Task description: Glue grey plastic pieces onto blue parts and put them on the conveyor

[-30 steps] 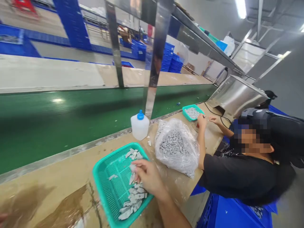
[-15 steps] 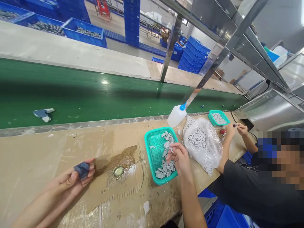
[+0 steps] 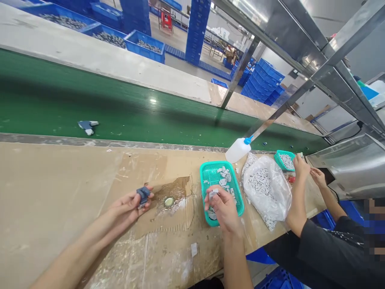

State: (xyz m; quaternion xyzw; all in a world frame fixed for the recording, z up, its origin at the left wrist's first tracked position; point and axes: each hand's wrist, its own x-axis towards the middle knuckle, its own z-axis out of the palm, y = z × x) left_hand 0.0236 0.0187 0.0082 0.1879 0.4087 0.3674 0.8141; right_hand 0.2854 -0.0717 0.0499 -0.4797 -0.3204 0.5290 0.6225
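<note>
My left hand (image 3: 132, 204) is closed on a small dark blue-grey part (image 3: 143, 195), whose exact kind I cannot tell. My right hand (image 3: 224, 206) pinches a small light-grey rectangular piece (image 3: 213, 193) between thumb and fingers. It hovers over the near part of a teal plastic basket (image 3: 203, 176), hiding some of what lies inside. Similar flat grey pieces (image 3: 224, 173) lie loose in that basket. Between my hands, a round cap-like dish (image 3: 169, 202) with pale contents sits on a wet, stained sheet of cardboard (image 3: 159, 224).
A white squeeze bottle (image 3: 237, 150) and a plastic bag of small pieces (image 3: 264, 180) stand beyond the basket. At right, a co-worker's hands (image 3: 302, 166) are by another teal basket (image 3: 279, 160). A green conveyor (image 3: 126, 108), carrying a blue-and-white part (image 3: 88, 126), runs behind the table; metal posts rise there.
My right hand has come left across the basket, with a grey piece now plainly showing in its fingers. My left hand has moved closer to the round dish. The camera view has shifted.
</note>
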